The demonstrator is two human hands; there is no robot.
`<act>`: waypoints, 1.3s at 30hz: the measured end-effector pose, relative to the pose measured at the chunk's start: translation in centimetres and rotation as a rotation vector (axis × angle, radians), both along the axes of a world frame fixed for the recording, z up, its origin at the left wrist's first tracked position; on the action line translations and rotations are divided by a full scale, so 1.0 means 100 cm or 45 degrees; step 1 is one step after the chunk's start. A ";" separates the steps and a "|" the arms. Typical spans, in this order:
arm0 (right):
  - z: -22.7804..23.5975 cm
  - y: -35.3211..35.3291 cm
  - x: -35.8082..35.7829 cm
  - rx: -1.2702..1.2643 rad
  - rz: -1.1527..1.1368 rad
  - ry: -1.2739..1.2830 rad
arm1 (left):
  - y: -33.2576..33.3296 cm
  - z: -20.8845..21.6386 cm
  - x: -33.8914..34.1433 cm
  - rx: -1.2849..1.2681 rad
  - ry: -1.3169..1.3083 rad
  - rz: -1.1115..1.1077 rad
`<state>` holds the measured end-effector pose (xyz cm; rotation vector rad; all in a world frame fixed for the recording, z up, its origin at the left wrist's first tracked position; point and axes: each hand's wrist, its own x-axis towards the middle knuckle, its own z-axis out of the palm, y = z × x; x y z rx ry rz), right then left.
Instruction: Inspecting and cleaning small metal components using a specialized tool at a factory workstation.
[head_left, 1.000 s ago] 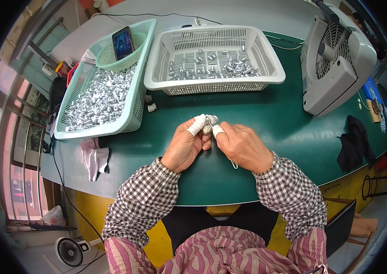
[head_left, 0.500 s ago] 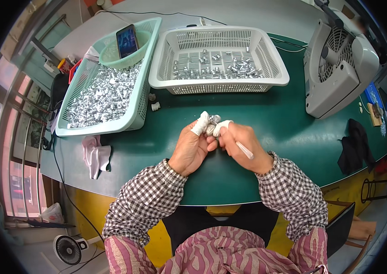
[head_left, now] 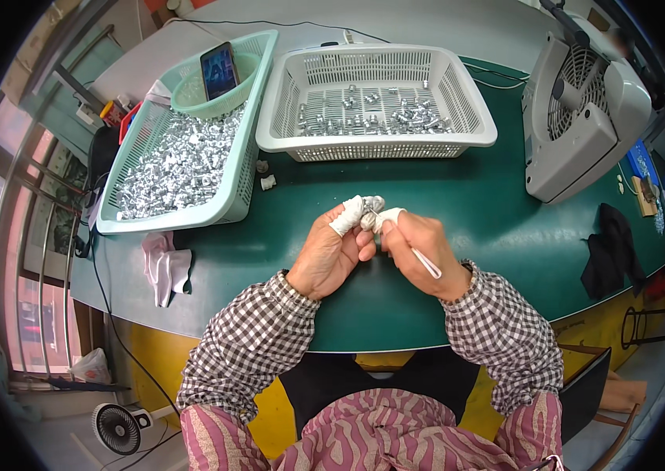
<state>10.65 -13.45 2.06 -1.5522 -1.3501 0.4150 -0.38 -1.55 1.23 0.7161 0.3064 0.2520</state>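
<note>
My two hands meet over the green table point(head_left: 270, 314). Between the thumb and fingers of my left hand point(head_left: 325, 255) is a small shiny metal part point(head_left: 374, 203); the fingers cover much of it. My right hand point(head_left: 424, 250) is closed around a slim tool with a pale handle point(head_left: 428, 264), which sticks out toward my wrist. Its working end lies close to the metal part and is too small to make out. White wraps cover several of my fingertips. Ahead stands a white basket point(head_left: 376, 147) with loose metal parts. A pale green basket point(head_left: 226, 212) at the left is heaped with many similar parts.
A phone point(head_left: 219, 71) leans in a small green bowl point(head_left: 183, 106) on the left basket. At the right stands a grey fan point(head_left: 584, 145), with a black cloth point(head_left: 613, 250) nearer. A pinkish cloth point(head_left: 164, 268) lies at the left edge. White scraps point(head_left: 268, 182) lie beside the baskets.
Both hands stay together in nearly the same place. The metal part and the tool have turned slightly, and the tool's handle has shifted a little to the right and toward me.
</note>
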 end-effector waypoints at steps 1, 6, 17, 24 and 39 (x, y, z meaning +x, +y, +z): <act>0.003 0.000 -0.002 -0.107 0.031 0.537 | 0.000 0.001 -0.001 -0.002 -0.005 0.008; 0.004 0.001 -0.002 -0.072 0.060 0.874 | 0.000 -0.002 -0.001 0.025 -0.173 -0.163; -0.008 0.004 0.000 0.226 -0.094 -0.244 | -0.001 -0.006 -0.001 0.058 -0.040 -0.102; -0.008 0.004 -0.002 0.243 -0.077 -0.084 | -0.001 -0.005 -0.003 0.036 -0.044 -0.081; -0.002 0.005 0.013 0.142 0.099 1.109 | 0.001 -0.004 -0.003 -0.009 -0.095 -0.070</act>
